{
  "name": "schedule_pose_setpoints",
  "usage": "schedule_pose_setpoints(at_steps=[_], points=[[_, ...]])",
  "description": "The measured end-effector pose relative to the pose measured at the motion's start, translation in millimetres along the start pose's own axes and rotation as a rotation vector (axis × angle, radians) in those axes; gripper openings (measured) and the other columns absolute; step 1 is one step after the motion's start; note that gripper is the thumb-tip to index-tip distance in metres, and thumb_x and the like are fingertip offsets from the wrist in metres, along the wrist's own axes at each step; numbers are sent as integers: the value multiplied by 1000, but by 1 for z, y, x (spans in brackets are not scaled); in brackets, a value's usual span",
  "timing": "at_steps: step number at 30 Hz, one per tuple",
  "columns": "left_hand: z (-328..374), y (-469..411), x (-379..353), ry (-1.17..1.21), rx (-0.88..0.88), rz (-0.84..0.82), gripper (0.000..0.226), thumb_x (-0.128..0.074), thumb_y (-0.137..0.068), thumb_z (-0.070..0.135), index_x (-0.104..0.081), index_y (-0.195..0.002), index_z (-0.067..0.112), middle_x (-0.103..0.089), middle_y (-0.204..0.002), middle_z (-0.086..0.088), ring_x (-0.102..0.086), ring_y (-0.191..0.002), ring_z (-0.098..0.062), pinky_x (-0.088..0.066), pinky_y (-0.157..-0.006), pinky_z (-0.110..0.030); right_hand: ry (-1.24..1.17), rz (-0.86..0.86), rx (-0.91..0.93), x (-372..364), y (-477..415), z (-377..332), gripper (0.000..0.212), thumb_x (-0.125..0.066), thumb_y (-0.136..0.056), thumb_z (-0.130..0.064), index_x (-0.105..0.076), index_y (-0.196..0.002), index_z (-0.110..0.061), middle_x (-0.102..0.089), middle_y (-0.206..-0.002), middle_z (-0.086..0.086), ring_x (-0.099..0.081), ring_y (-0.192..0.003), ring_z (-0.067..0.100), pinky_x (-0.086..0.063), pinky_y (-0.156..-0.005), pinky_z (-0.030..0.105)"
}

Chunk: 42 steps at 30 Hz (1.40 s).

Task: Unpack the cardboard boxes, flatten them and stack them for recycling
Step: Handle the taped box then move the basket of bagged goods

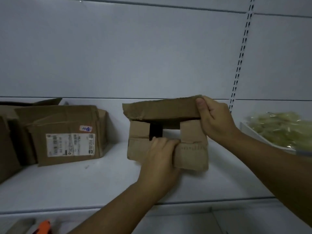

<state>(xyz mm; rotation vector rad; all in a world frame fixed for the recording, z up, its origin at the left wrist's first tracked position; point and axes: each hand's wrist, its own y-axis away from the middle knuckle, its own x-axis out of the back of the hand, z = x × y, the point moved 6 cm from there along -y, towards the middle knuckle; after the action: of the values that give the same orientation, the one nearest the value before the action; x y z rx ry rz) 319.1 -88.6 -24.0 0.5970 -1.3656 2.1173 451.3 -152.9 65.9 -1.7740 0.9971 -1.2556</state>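
A small brown cardboard box [192,137] stands on the white shelf [104,186] with its open end facing me and a dark gap showing inside. My right hand [214,122] grips the raised top flap at its right corner, thumb on the front of the flap. My left hand [160,159] holds the lower front flap, its fingers curled over the flap's edge at the opening. A larger cardboard box [67,134] with a white shipping label lies tilted on the shelf to the left.
More brown cardboard [10,141] leans at the far left edge. A clear tray of pale green packets [276,129] sits at the right. An orange-handled tool [42,227] lies on the lower shelf at bottom left. A slotted upright runs up the back wall [241,53].
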Motion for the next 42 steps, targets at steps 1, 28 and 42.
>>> schedule_pose_setpoints(at_steps=[1, 28, 42], points=[[4, 5, -5, -65, -24, -18, 35, -68, -78, 25, -54, -110, 24, -54, -111, 7, -42, -101, -5, -27, -87, -17, -1, -3, -24, 3, 6, 4, 34, -32, -97, -34, -60, -87, -19, -53, -59, -5, -49, -53, 6, -33, -46, 18], [-55, 56, 71, -336, 352, -263, 18, -52, -90, 32, -62, -105, 36, -64, -93, 16, -62, -77, -1, -49, -68, -15, -145, -353, -50, -35, 50, 21, 41, -32, -91, -46, -42, -56, -27, -44, -48, -9, -48, -48, 6, -33, -47, 16], [-106, -15, 49, -167, 444, -488, 36, -49, -92, 42, -56, -124, 28, -58, -128, 1, -53, -115, -13, -40, -98, -33, -81, -1141, -49, -125, 129, 2, 51, -30, -94, -56, -32, -141, -38, -29, -152, -9, -27, -135, 4, -16, -112, 30]])
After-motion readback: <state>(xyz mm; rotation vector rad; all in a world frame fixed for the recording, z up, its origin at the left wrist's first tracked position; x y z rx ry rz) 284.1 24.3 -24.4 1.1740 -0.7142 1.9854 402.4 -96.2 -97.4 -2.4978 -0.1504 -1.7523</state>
